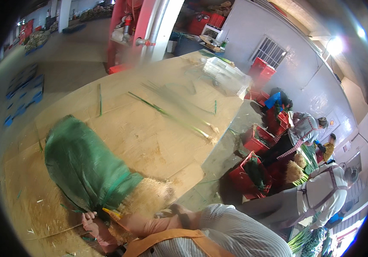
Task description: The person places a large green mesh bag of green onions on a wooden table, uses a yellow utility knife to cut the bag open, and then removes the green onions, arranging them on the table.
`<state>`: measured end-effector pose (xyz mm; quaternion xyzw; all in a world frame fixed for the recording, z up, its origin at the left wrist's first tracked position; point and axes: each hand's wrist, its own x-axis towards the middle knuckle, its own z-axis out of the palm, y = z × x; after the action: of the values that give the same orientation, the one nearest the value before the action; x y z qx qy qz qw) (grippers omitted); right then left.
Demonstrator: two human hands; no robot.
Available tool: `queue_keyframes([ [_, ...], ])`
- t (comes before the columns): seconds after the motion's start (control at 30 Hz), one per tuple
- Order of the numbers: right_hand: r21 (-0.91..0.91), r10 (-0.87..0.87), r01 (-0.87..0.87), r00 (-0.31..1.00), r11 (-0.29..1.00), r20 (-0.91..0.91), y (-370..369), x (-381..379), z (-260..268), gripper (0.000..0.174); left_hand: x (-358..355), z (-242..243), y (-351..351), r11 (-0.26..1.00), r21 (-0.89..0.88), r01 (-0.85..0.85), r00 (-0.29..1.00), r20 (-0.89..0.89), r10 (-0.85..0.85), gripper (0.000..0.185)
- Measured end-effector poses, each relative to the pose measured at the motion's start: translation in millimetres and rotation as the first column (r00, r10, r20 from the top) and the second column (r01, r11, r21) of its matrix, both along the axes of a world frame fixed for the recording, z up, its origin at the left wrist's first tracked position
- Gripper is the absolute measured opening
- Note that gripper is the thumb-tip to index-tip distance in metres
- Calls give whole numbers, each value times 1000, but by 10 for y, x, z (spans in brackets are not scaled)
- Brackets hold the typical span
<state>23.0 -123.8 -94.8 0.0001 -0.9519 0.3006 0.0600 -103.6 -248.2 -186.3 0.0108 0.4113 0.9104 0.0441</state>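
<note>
A large bundle in green wrapping (81, 160) lies on the wooden table, bound with a green strap (116, 186) near its right end, where a thick mass of pale roots (151, 194) sticks out. At its lower edge, my left hand (91, 221) has its fingers curled on a thin green tape end. My right hand (132, 222), blurred and in a pinkish glove, is below the roots and holds a yellow tool (115, 216); the tool's far end is hidden at the bundle. Loose long green onions (171, 117) with roots lie farther up the table.
A white plastic crate (224, 75) stands at the table's far end. Beyond the right edge (214, 146) are red crates (248, 176) with greens and several co-workers, one in a pale top (328, 186) close by. A red and white pillar (142, 32) rises behind the table.
</note>
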Motion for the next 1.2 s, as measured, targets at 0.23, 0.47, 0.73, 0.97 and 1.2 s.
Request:
queue_keyframes([
  [0.23, 115, 17, -37, 984, 993, 175, -22, -30, 96, 80, -233, -289, -566, 923, -381, 58, 997, -30, -75, 20],
  [0.47, 204, 4, -26, 994, 979, 111, 126, 83, 279, 82, -251, -364, -1222, 981, 187, 45, 977, 195, -81, 22],
  [0.73, 0, -50, 54, 926, 999, 375, 567, 138, 570, 76, -406, -87, -1312, 979, -175, -105, 914, 371, 164, 27],
  [0.97, -462, -138, 84, 987, 883, -84, 860, 129, 532, 59, -195, 472, -793, 875, -454, 168, 973, 219, -73, 56],
  [1.2, -300, -189, 251, 957, 920, 221, 1037, -211, 723, 82, -2, 453, -232, 138, -945, -297, 881, -327, -342, 52],
])
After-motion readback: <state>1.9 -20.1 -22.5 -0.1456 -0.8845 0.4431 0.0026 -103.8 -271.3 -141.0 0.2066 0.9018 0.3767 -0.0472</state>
